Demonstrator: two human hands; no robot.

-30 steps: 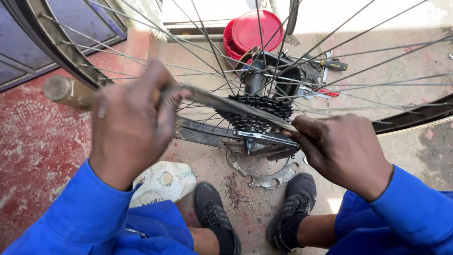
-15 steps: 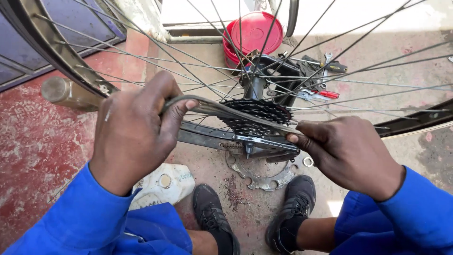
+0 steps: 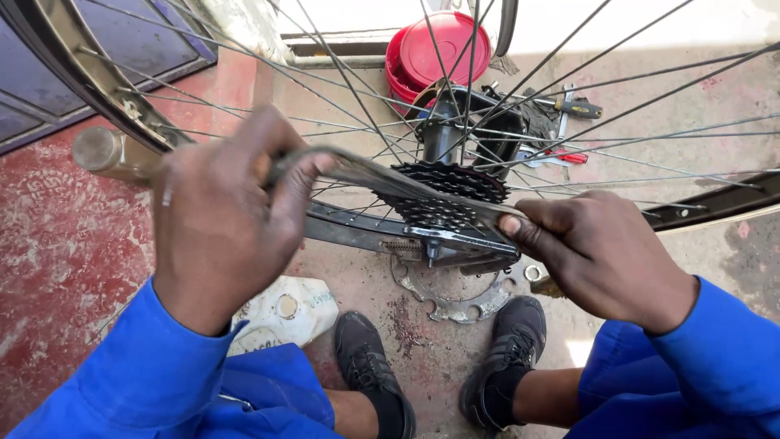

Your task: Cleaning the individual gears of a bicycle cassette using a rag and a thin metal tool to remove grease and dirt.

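Wheel was up on its rim between the knees, and the job in hand looked like working the rear sprocket cluster (image 3: 443,195) with a long flat metal tool (image 3: 382,177) laid across the cogs. Left hand (image 3: 223,215) had its fingers wrapped tight round the tool's wooden-handled end, right hand (image 3: 605,252) pinched the far tip just beside the cluster. My guess: next move needs steady opposing pressure without slipping into the spokes (image 3: 325,77).

Packaging-wise, a white plastic bottle (image 3: 280,313) lay on the floor by the left shoe, and a round red tub with lid (image 3: 435,53) sat near the far wall. A toothed metal ring (image 3: 451,297) lay flat between the shoes.
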